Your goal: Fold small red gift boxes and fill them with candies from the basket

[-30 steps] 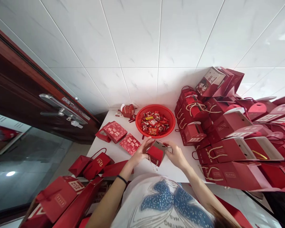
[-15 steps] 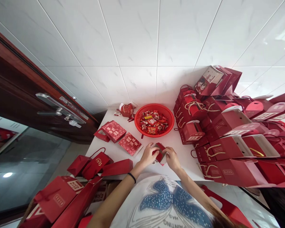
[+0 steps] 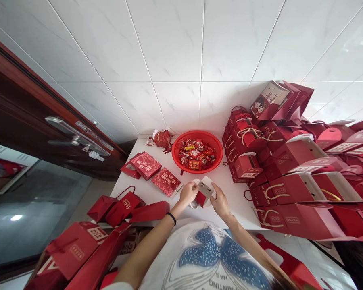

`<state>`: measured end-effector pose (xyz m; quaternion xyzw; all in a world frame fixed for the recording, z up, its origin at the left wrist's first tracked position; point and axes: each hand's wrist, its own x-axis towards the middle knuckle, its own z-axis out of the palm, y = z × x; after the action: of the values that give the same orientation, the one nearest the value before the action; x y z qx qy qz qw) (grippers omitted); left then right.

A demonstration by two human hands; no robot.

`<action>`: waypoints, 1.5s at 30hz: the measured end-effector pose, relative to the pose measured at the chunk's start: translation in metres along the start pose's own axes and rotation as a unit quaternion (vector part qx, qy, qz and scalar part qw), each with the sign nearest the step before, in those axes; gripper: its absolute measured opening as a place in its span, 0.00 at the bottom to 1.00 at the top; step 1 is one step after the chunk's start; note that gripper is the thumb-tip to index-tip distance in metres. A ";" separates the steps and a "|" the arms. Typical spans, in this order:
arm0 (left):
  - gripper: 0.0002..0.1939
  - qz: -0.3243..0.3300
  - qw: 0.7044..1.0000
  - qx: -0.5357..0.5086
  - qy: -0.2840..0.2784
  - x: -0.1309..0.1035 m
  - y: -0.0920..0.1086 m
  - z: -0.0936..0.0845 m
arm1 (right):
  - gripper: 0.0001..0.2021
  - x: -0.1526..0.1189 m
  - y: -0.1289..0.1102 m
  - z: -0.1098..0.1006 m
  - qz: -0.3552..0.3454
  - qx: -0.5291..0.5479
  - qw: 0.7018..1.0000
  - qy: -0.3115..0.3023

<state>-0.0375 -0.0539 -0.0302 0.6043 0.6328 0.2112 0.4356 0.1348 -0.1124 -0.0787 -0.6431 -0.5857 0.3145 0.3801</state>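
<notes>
A small red box [image 3: 201,198] with pale inner flaps spread at its top is held between my hands, near the front of the white table [image 3: 237,203]. My left hand [image 3: 188,194] pinches its left side, and my right hand [image 3: 220,201] grips the flap on the right. A light cord loop hangs by the box's lower left. Just behind my hands sits a round red basket [image 3: 220,155] of wrapped sweets [image 3: 196,154]. Two red patterned boxes [image 3: 145,164] [image 3: 166,181] lie left of my left hand.
Many red gift boxes with rope handles [image 3: 290,189] are stacked along the right. More red bags [image 3: 75,251] stand at the lower left. A red pouch [image 3: 161,138] is by the tiled wall; a dark door [image 3: 33,104] is at left.
The small box's top has come open, its pale flaps now spread outward and its inside showing. My hands have shifted slightly around it.
</notes>
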 end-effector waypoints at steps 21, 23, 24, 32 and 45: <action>0.42 0.047 0.993 -0.104 -0.044 0.000 -0.063 -0.019 | 0.33 0.041 -0.003 0.008 0.085 0.004 0.994 -0.063; 0.41 0.051 0.994 -0.090 -0.035 0.004 -0.061 -0.021 | 0.32 0.051 -0.007 0.006 0.071 0.002 0.996 -0.057; 0.41 0.054 0.994 -0.084 -0.037 0.006 -0.060 -0.023 | 0.31 0.055 -0.008 0.004 0.067 -0.001 0.996 -0.055; 0.29 0.134 0.989 -0.064 0.010 0.002 -0.050 -0.030 | 0.17 0.081 -0.018 -0.026 0.011 -0.033 0.998 0.044; 0.09 0.045 0.978 -0.193 0.067 -0.005 -0.032 -0.052 | 0.06 0.223 -0.033 -0.018 0.048 -0.069 0.994 -0.076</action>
<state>-0.0985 -0.0508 -0.0263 0.5211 0.5798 0.3895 0.4905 0.1593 0.1073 -0.0322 -0.6696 -0.6013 0.3393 0.2737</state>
